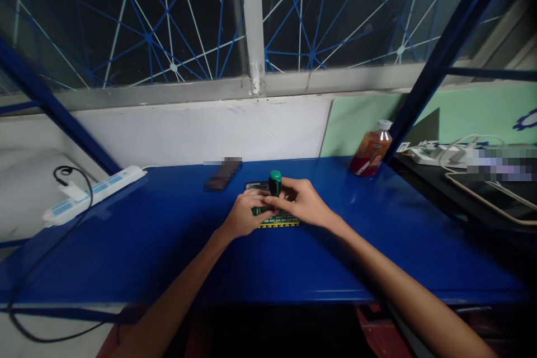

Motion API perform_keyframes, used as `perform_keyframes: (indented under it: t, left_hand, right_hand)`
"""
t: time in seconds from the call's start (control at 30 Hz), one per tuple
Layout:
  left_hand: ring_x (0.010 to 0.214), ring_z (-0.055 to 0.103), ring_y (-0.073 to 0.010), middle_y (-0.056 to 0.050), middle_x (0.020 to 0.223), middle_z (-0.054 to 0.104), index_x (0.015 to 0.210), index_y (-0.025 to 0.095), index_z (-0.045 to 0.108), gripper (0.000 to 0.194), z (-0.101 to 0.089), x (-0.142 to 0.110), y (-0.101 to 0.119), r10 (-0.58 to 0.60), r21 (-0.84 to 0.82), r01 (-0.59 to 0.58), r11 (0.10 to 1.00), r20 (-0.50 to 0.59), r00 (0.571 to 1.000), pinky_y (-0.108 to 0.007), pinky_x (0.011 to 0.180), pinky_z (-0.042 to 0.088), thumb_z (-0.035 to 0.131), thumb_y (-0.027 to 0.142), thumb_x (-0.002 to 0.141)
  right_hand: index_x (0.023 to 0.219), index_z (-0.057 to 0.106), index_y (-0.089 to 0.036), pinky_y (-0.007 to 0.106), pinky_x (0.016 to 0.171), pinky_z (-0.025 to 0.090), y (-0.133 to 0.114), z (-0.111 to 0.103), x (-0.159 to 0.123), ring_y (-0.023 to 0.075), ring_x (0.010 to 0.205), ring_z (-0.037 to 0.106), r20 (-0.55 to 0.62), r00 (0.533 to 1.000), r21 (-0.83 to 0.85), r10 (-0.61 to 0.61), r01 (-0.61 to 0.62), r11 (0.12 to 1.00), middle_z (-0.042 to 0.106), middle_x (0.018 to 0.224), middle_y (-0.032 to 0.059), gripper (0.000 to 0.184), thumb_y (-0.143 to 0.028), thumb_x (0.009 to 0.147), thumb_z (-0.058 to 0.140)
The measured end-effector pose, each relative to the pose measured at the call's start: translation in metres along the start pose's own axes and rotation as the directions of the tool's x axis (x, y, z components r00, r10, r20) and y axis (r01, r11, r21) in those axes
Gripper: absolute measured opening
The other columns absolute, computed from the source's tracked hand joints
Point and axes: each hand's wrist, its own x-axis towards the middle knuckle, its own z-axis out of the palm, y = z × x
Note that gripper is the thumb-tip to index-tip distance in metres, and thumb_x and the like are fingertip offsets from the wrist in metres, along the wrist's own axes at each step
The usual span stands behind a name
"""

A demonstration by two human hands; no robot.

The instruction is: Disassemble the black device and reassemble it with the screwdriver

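Note:
A green-and-black screwdriver [274, 183] stands upright over a small green circuit board [280, 220] with a yellow-striped front edge, lying on the blue table [168, 240]. My right hand [304, 201] is closed round the screwdriver's handle just below its green cap. My left hand [243, 213] is curled beside it, fingers pinched near the screwdriver's shaft and resting on the board's left end. The screwdriver's tip is hidden behind my fingers.
A dark blurred object [221, 174] lies behind the board. A bottle of amber liquid [371, 151] stands at the back right. A white power strip [92, 193] with a black cable lies at the left. More cables and a tray [495, 196] sit right.

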Motion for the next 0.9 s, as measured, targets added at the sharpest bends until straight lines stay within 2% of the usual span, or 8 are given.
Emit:
perform_keyframes:
  t: [0.2, 0.33, 0.53, 0.7, 0.8, 0.9]
  left_hand:
    - [0.097, 0.066, -0.0238, -0.005, 0.093, 0.075, 0.084, 0.022, 0.076, 0.008, 0.0, 0.001, 0.001, 0.023, 0.016, -0.023, 1.0, 0.006, 1.0, -0.041, 0.092, 0.045, 0.071, 0.024, 0.079]
    - [0.095, 0.066, -0.0229, -0.005, 0.093, 0.075, 0.086, 0.023, 0.076, 0.01, -0.001, 0.002, 0.004, 0.007, 0.006, -0.008, 1.0, 0.045, 0.999, -0.04, 0.091, 0.046, 0.066, 0.022, 0.082]
    - [0.091, 0.066, -0.0224, -0.005, 0.09, 0.074, 0.083, 0.021, 0.076, 0.01, 0.0, 0.001, 0.002, -0.001, 0.035, 0.0, 0.999, 0.019, 1.0, -0.038, 0.085, 0.047, 0.066, 0.023, 0.081]
    - [0.087, 0.065, -0.0219, -0.006, 0.085, 0.073, 0.08, 0.018, 0.075, 0.008, 0.002, 0.0, -0.001, -0.013, 0.027, 0.013, 1.0, -0.002, 1.0, -0.036, 0.082, 0.047, 0.068, 0.022, 0.079]
    - [0.086, 0.064, -0.0209, -0.005, 0.084, 0.073, 0.081, 0.019, 0.075, 0.009, 0.003, 0.0, -0.002, 0.009, 0.025, -0.01, 1.0, 0.033, 0.999, -0.034, 0.081, 0.047, 0.066, 0.021, 0.082]
    - [0.086, 0.064, -0.0201, -0.004, 0.082, 0.073, 0.081, 0.02, 0.075, 0.011, 0.003, 0.001, -0.002, 0.031, 0.02, -0.032, 0.999, 0.075, 0.997, -0.034, 0.081, 0.047, 0.064, 0.021, 0.084]
  right_hand:
    - [0.093, 0.066, -0.015, 0.028, 0.055, 0.042, 0.004, 0.002, 0.0, 0.0131, 0.057, 0.058, 0.027, 1.0, 0.046, 0.008, -0.01, 0.999, 0.065, 0.065, 0.0021, 0.033, -0.046, 0.087, 0.058]
    - [0.096, 0.065, -0.014, 0.028, 0.056, 0.046, 0.005, -0.001, 0.0, 0.0147, 0.058, 0.063, 0.065, 0.997, 0.112, 0.036, -0.043, 0.993, 0.067, 0.067, 0.0037, 0.034, -0.047, 0.088, 0.057]
    - [0.085, 0.063, -0.016, 0.027, 0.055, 0.045, 0.005, -0.003, 0.0, 0.014, 0.058, 0.062, 0.073, 0.997, 0.1, 0.015, -0.022, 0.995, 0.066, 0.064, 0.0021, 0.025, -0.041, 0.084, 0.063]
    - [0.084, 0.064, -0.015, 0.026, 0.054, 0.044, 0.01, -0.003, 0.001, 0.0135, 0.057, 0.06, 0.071, 0.997, 0.085, 0.034, -0.04, 0.996, 0.066, 0.063, 0.0025, 0.025, -0.039, 0.08, 0.068]
    - [0.088, 0.065, -0.014, 0.027, 0.054, 0.045, 0.013, -0.002, 0.002, 0.0141, 0.057, 0.06, 0.078, 0.996, 0.081, 0.039, -0.045, 0.996, 0.067, 0.064, 0.0031, 0.024, -0.037, 0.08, 0.067]
    - [0.099, 0.064, -0.014, 0.028, 0.056, 0.046, 0.014, -0.002, 0.001, 0.0147, 0.059, 0.062, 0.062, 0.998, 0.089, 0.031, -0.036, 0.995, 0.066, 0.066, 0.0023, 0.028, -0.035, 0.082, 0.065]
